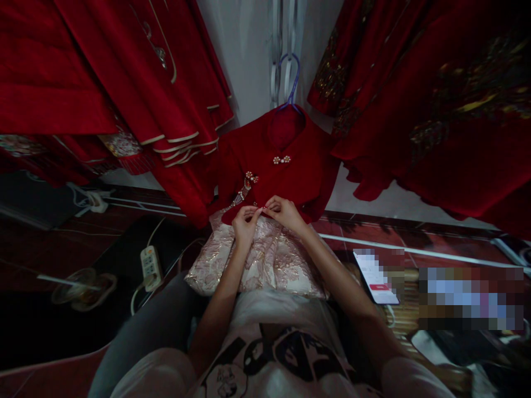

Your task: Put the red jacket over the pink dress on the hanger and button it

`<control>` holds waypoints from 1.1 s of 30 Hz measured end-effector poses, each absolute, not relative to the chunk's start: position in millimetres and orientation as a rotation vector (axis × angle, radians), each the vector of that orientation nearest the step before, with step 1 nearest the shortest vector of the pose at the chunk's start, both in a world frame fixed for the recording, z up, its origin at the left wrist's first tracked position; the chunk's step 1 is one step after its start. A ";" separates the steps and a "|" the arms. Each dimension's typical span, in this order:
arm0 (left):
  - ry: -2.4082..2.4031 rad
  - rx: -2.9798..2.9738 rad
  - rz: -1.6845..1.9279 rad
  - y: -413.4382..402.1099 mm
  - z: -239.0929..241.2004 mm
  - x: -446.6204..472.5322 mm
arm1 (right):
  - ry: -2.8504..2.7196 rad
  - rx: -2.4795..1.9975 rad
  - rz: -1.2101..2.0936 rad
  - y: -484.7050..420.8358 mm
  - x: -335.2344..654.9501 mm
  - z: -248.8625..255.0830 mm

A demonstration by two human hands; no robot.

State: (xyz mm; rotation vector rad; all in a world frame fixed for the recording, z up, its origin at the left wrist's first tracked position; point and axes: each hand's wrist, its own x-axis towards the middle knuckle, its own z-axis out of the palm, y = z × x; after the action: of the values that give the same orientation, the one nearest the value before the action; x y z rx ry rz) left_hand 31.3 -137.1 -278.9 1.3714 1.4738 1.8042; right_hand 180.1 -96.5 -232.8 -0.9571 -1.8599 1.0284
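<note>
A short red jacket hangs in front of me on a blue hanger. Beaded flower clasps sit below its collar, and a beaded tassel ornament hangs at its left front. At the jacket's lower front, my left hand has thumb and forefinger pinched together. My right hand pinches too, its fingertips meeting the left ones. Tiny red and pale specks show between them; what they hold is mostly hidden. Under both hands spreads a pale pink brocade skirt with gold patterning, reaching my lap.
Red garments hang at left, and more with gold decoration at right. A power strip with cables and a plastic cup lie at left. At right, a lit phone rests by a slatted bamboo surface.
</note>
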 end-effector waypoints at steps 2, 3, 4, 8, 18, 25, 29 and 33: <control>1.483 1.378 1.798 -137.1 -279.4 31.1 | -1.864 -0.955 1.023 -96.7 179.4 -234.3; 1.492 1.381 1.795 -137.3 -279.4 31.0 | -1.865 -0.951 1.023 -96.6 178.8 -235.3; 1.500 1.380 1.794 -137.6 -279.2 31.1 | -1.864 -0.948 1.025 -96.4 178.3 -236.2; 1.415 1.326 1.777 -136.7 -275.3 31.8 | -1.840 -0.912 1.100 -93.6 182.0 -234.0; 1.145 1.068 1.687 -98.8 -239.4 23.7 | -2.021 -0.769 1.494 -91.6 234.1 -191.1; 1.002 1.011 1.634 -84.1 -216.1 22.4 | -2.036 -0.752 1.489 -89.0 234.7 -194.2; 1.013 0.942 1.645 -83.4 -215.4 23.5 | -2.037 -0.759 1.493 -89.1 233.3 -195.8; 1.018 0.880 1.676 -81.2 -214.7 23.9 | -2.038 -0.768 1.480 -89.8 234.4 -195.0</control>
State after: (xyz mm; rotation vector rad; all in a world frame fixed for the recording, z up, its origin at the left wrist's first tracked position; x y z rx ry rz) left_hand 23.9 -81.2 -214.7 0.8804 1.0179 1.6759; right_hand 234.4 -89.8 -195.0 -0.7680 -2.0376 1.4798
